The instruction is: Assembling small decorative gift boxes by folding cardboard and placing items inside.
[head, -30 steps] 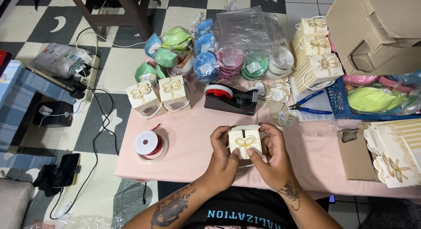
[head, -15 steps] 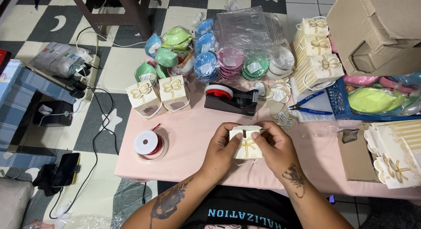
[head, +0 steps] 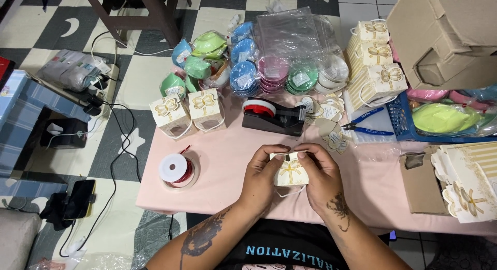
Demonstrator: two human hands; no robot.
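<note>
Head view: both hands meet over the near edge of a pink worktop [head: 228, 161], seen from above.
Left hand [head: 264, 174]: its grip is closed on the left side of a small cream gift box [head: 290, 170], thumb and fingertips pinching near the top edge.
Right hand [head: 323, 174]: its grip is closed on the right side and top of the same box, fingers curled over the upper rim.
Gift box: held between the two grips just above the worktop, its front with a gold bow print facing up toward the camera; a white cord loop hangs below it.
Ahead of the grips: a black tape dispenser [head: 274, 117] with a red roll, and beyond it stacks of round coloured packets [head: 243, 76] in blue, pink and green.
Left of the left grip: a white spool of red ribbon [head: 175, 169]; farther ahead on that side, two finished boxes [head: 189, 112] standing upright side by side.
Right of the right grip: blue-handled pliers [head: 365, 122], well apart, and flat cream box blanks [head: 468, 182] at the far right.
</note>
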